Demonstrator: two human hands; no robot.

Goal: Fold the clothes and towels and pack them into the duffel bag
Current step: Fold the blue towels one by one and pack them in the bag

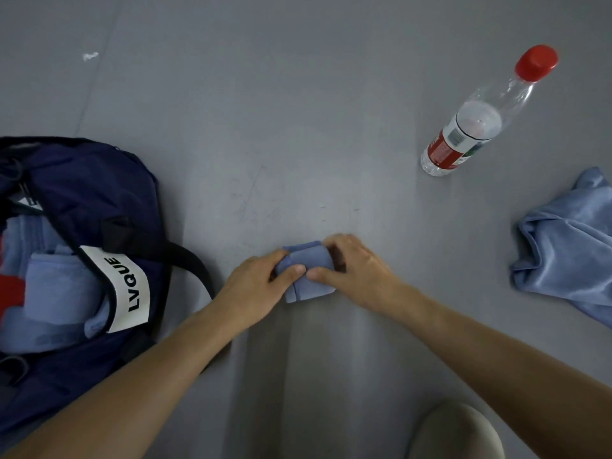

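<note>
A small blue towel [309, 274], folded into a compact bundle, lies on the grey floor in the middle. My left hand [255, 286] grips its left end, thumb on top. My right hand [354, 263] holds its right end, fingers curled over the far side and thumb pressing the top. The navy duffel bag [92, 193] lies open at the left with a white LVQUE label [127, 288]. Inside it are folded blue towels [59, 289] and something red [10, 289]. A crumpled shiny blue garment [569, 246] lies at the right edge.
A clear plastic water bottle [477, 124] with a red cap stands at the back right. A black bag strap [185, 260] loops out toward my left wrist. A white scrap [90, 56] lies far left on the floor. A pale rounded object [457, 432] sits at the bottom.
</note>
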